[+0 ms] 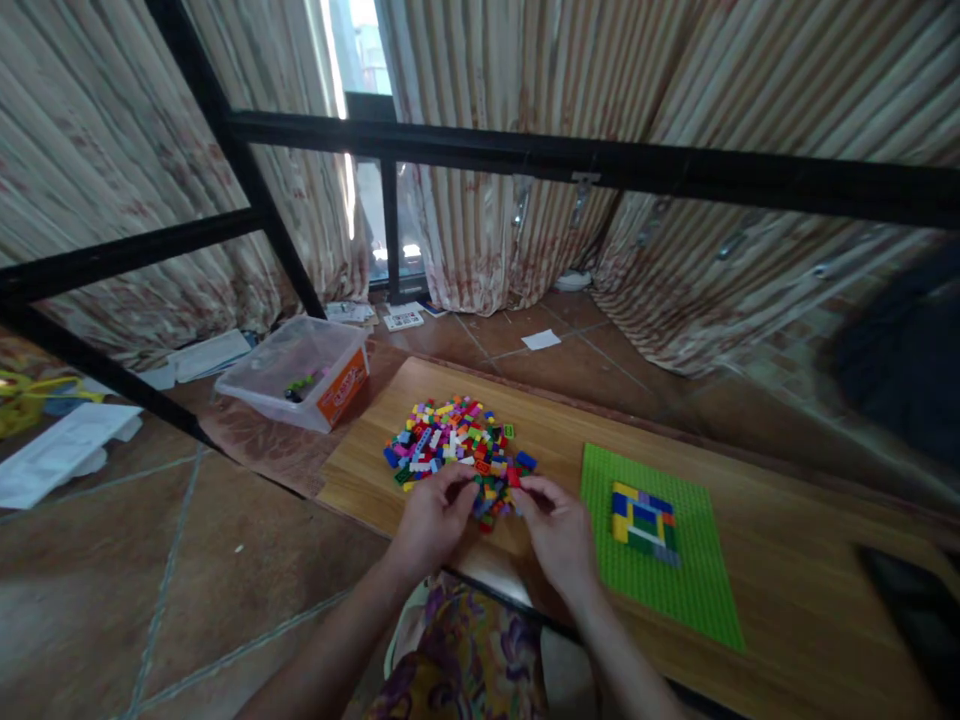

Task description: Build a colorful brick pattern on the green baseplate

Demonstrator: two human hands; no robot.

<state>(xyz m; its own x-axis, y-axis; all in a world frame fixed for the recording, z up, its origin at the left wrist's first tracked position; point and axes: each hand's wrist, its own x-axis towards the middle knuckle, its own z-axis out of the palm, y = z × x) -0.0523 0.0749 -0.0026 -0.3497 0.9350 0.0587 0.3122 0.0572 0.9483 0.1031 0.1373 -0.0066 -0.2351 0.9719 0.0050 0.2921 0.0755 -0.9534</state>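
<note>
A heap of small toy building bricks (450, 435) in many colours lies spread on the wooden tabletop. At the heap's near edge, my left hand (435, 515) has its thumb and fingers curled together; whatever they may hold is too small to make out. My right hand (562, 530) pinches a red brick (514, 478) between thumb and fingertips at the heap's right side. To the right of that hand lies a green baseplate (697, 590), with a low block of blue, yellow, green, white and grey bricks (645, 522) on it.
A clear plastic bin (262, 400) with an orange label stands beyond the table's (540, 590) left end, a few pieces inside. A dark flat object (911, 610) lies at the table's right. Black metal bars (465, 138) cross in front of striped curtains; papers (541, 340) lie on the tiled floor.
</note>
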